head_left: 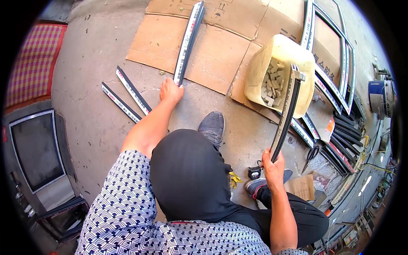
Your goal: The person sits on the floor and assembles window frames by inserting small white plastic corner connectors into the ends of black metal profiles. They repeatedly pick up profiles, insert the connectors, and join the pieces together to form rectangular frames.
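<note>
My right hand (273,166) is closed round the lower end of a black-and-white frame profile (285,117). This profile points away from me, with a small metal corner piece (298,75) at its far end, in front of a yellowish cut-open plastic tub (304,63). Small grey corner blocks (274,83) fill the tub's bottom. At the near end of a long black-and-white strip (188,46), my left hand (172,90) is closed, its fingertips partly hidden. That strip lies over cardboard (159,40). Two shorter strips (134,90) lie on the floor, left of my left forearm.
Assembled frames (329,46) lie at the far right, with several dark profiles (346,136) nearby. A tape measure (254,171) and black scissors (312,154) rest by my right hand. To the left stand a framed dark panel (37,148) and a checked cloth (32,63).
</note>
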